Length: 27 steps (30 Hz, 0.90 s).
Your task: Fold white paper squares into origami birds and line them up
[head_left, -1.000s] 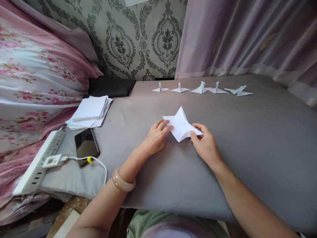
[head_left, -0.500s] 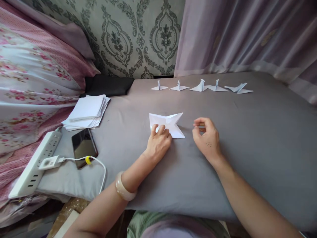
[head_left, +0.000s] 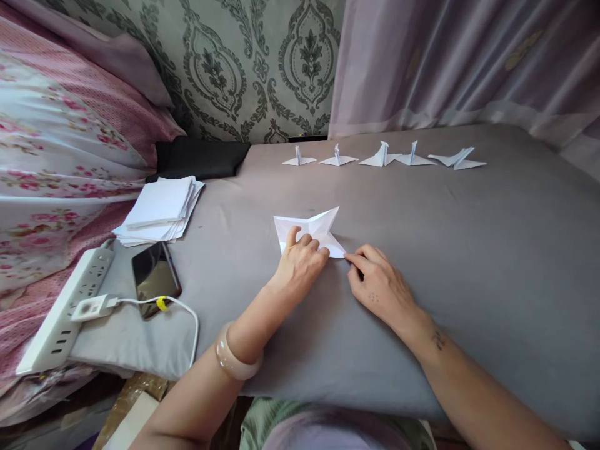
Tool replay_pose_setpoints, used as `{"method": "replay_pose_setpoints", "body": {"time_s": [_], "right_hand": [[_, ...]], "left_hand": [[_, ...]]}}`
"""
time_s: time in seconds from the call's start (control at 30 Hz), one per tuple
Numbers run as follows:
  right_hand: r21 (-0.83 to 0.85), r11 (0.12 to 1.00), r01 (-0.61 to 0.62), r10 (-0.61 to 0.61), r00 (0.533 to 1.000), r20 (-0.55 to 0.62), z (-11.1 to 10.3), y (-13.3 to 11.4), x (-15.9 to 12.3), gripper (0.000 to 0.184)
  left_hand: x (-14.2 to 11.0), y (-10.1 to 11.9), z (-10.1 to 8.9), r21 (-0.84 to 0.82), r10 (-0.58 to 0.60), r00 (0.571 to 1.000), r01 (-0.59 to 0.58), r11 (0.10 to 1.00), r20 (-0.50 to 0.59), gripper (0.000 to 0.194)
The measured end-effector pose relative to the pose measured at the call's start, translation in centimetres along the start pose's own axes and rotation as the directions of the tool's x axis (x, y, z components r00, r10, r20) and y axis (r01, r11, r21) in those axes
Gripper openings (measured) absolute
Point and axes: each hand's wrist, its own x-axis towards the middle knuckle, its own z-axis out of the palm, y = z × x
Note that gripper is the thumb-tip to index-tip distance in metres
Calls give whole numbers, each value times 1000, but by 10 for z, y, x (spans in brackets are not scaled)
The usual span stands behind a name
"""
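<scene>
A white sheet of origami paper (head_left: 323, 225), creased and partly folded with pointed corners, lies on the grey cloth in front of me. My left hand (head_left: 302, 259) rests on its lower edge, fingers bent and pressing the paper down. At the paper's lower right point, the thumb and fingers of my right hand (head_left: 375, 275) come together, with a fingertip on the tip. My left fingers cover part of the near edge. Beyond stand several folded paper cranes (head_left: 380, 156) in a row.
On the left lie a stack of white paper squares (head_left: 159, 206), a dark phone (head_left: 156, 278) and a white power strip (head_left: 65, 312) with a charger and cable (head_left: 193, 319). A black folded item (head_left: 201, 156) is behind the stack. A patterned wall and purple curtain (head_left: 445, 62) border the far side.
The paper was turned and shifted left, now lying flatter under my left hand. My right hand let go of it, then came back down to its lower right corner.
</scene>
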Motion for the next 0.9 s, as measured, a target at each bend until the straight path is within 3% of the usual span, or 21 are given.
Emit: {"method": "replay_pose_setpoints", "body": {"time_s": [0.5,0.9], "right_hand": [[73,986,-153,155,988,-25,10,5,9,18],[87,964,-249,254,966,-46,11,1,16,13]], "left_hand": [[27,1,-16,-68,-44,989,54,996,139,25],[34,1,-12,-51,-54,991,61,997,126,21]]}}
